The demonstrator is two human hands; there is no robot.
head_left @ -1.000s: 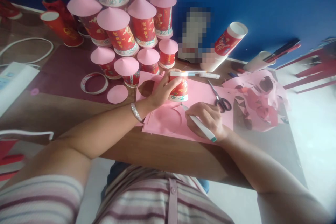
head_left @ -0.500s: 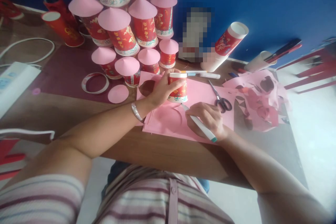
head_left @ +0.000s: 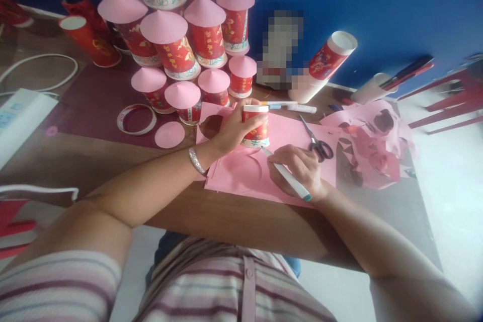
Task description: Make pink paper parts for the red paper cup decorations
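Observation:
On stacked pink paper [head_left: 241,181] stands a red paper cup [head_left: 257,128] with gold print and a white-and-green lower band. My left hand [head_left: 239,126] is closed around the cup's left side. In my right hand [head_left: 296,168] is a white marker [head_left: 289,178] with a green end; its dark tip meets the paper beside the cup's base. A curved line shows on the sheet just in front of the cup. Black-handled scissors [head_left: 319,146] lie on the paper to the right of the cup.
Red cups with pink cone tops [head_left: 183,95] are stacked at back left. A tape roll [head_left: 136,119] and a pink disc [head_left: 169,135] lie before them. Pink paper scraps [head_left: 377,156] and a pen holder [head_left: 372,88] are on the right. More pens [head_left: 302,108] lie behind the cup.
The marker tip has shifted slightly to the right along the cup's base. My left hand and the cup stay in place.

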